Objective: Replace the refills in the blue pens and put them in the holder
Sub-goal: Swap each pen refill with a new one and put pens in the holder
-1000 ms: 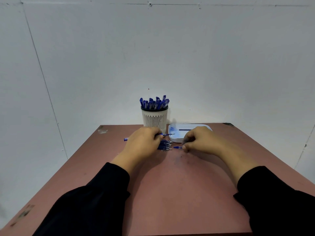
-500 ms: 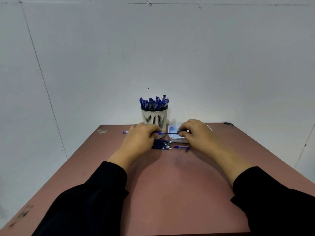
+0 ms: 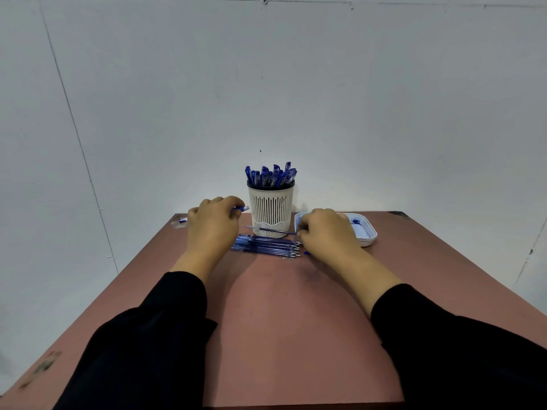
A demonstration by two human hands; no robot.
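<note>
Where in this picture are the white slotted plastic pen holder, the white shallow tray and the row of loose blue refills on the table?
white slotted plastic pen holder (image 3: 271, 207): head view, on its slotted front wall.
white shallow tray (image 3: 371, 234): head view, on its right rim.
row of loose blue refills (image 3: 266, 246): head view, on the middle of the row.

Table (image 3: 296, 335): matt reddish-brown top, looking like laminate or painted board; scuffed patches are showing near the left edge.

Holder (image 3: 271, 213): white slotted plastic with a dark rim, finish looking matt.

Pens in holder (image 3: 270, 176): blue plastic caps with clear barrels, catching light as glossy.

Refills (image 3: 266, 247) lying on the table: thin blue plastic tubes, tips looking metallic.

Tray (image 3: 368, 233): smooth white plastic, faintly shining, blue staining inside.

Sleeves (image 3: 154, 335): black matt cloth.

Wall (image 3: 266, 84): matt white panels, seams showing.
</note>
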